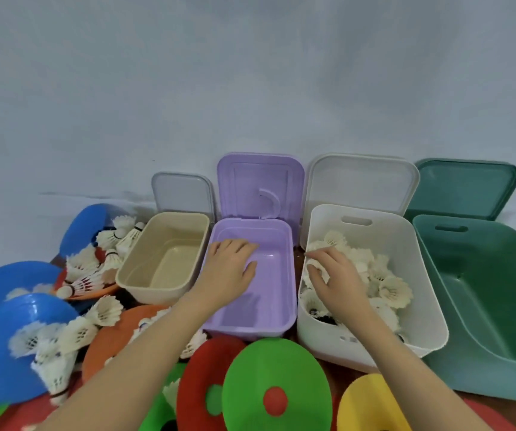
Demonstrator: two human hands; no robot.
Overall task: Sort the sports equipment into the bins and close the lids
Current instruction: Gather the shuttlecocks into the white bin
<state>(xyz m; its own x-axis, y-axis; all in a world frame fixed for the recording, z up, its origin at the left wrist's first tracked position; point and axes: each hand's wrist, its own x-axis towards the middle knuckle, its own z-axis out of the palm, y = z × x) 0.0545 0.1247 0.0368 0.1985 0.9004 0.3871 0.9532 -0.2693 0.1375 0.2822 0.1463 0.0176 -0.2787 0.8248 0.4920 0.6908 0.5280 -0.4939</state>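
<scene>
- Right hand [332,276] reaches into the white bin [431,312], fingers curled round a shuttlecock [315,265] above the white heap.
- Left hand [230,264] hovers over the purple bin [284,321] just left, fingers relaxed, empty.
- Loose shuttlecocks [88,269] lie far left, nearer the left hand.

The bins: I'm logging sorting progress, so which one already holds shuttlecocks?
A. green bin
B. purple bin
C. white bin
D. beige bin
C: the white bin holds a heap of shuttlecocks, where the right hand reaches in; the beige bin, purple bin and green bin show bare floors.
</scene>
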